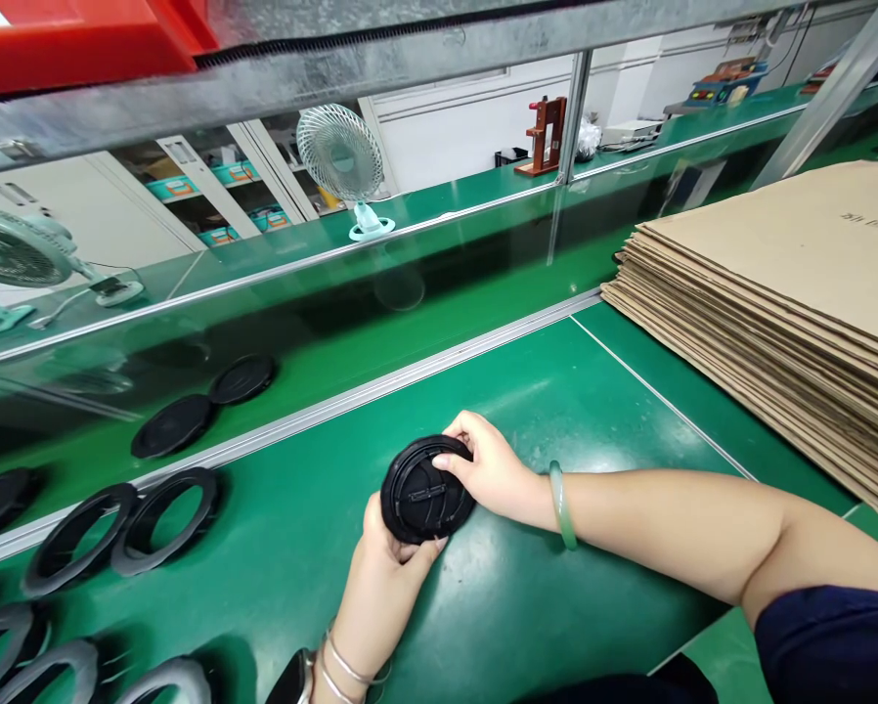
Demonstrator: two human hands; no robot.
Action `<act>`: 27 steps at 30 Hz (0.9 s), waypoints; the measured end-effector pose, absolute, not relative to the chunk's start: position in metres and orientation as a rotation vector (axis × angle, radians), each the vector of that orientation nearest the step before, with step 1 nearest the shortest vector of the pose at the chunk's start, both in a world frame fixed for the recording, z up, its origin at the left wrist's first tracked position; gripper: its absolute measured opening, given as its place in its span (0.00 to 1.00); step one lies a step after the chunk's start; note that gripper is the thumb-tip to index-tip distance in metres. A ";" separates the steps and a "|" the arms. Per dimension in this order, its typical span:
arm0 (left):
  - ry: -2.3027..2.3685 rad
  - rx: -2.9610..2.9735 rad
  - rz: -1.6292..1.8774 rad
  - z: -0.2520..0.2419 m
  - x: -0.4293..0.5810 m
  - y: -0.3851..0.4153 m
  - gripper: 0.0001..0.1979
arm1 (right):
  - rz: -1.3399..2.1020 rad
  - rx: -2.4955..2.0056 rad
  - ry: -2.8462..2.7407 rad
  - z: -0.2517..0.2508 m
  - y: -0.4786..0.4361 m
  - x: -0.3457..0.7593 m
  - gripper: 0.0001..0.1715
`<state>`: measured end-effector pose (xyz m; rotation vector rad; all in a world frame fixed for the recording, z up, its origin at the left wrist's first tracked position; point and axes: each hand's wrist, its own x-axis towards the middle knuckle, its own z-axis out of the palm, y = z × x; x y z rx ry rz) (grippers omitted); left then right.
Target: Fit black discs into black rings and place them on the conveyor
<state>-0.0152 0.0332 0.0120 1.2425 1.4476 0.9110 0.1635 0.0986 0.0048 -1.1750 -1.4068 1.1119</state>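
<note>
Both my hands grip a round black plastic cap [418,494], raised over the green worktop with its ribbed face toward me. My left hand [391,562] holds the lower left edge, fingers partly hidden behind it. At the upper right edge, my right hand [487,464] is closed with the thumb on the face and the fingers behind the rim. Off to the left, several black rings lie on the worktop, among them one ring [175,562] close to the metal strip.
Black discs [175,427] lie on the green strip beyond the metal rail [322,396]. A stack of flat cardboard [762,254] stands at the right. A clear panel runs along the back, with a fan [340,152] behind it. A metal beam [410,64] crosses overhead.
</note>
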 end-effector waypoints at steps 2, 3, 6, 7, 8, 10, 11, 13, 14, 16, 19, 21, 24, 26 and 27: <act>1.432 1.220 0.910 0.012 -0.014 0.034 0.36 | 1.118 -1.186 -1.393 0.004 0.099 0.163 0.10; 1.420 1.203 0.911 0.013 -0.013 0.035 0.36 | 1.124 -1.194 -1.391 0.005 0.100 0.163 0.10; 1.382 1.144 0.937 0.013 -0.011 0.037 0.36 | 1.208 -1.168 -1.397 0.008 0.105 0.166 0.09; 1.370 1.126 0.953 0.014 -0.011 0.038 0.36 | 1.274 -1.116 -1.412 0.010 0.107 0.168 0.11; 1.358 1.111 0.968 0.014 -0.010 0.039 0.36 | 1.356 -1.048 -1.437 0.012 0.108 0.170 0.14; 1.336 1.089 0.981 0.016 -0.010 0.039 0.37 | 1.518 -0.917 -1.485 0.015 0.111 0.174 0.26; 1.329 1.082 0.979 0.016 -0.010 0.040 0.38 | 1.577 -0.883 -1.499 0.017 0.112 0.176 0.31; 1.323 1.075 0.971 0.017 -0.011 0.040 0.38 | 1.625 -0.907 -1.496 0.019 0.113 0.176 0.35; 1.322 1.075 0.970 0.017 -0.011 0.041 0.38 | 1.620 -0.943 -1.487 0.020 0.112 0.176 0.33; 1.319 1.089 0.958 0.017 -0.012 0.041 0.37 | 1.567 -1.026 -1.497 0.021 0.111 0.174 0.30; 1.312 1.115 0.897 0.016 -0.012 0.042 0.35 | 1.485 -1.140 -1.537 0.023 0.109 0.173 0.26; 1.307 1.116 0.872 0.017 -0.012 0.041 0.34 | 1.499 -1.154 -1.542 0.022 0.111 0.174 0.26; 1.267 1.088 0.895 0.021 -0.010 0.041 0.35 | 1.629 -1.043 -1.489 0.020 0.117 0.178 0.30; 1.226 1.051 0.889 0.024 -0.009 0.041 0.33 | 1.748 -0.952 -1.374 0.020 0.122 0.181 0.31; 1.207 1.035 0.878 0.026 -0.009 0.041 0.33 | 1.815 -0.917 -1.288 0.020 0.124 0.183 0.30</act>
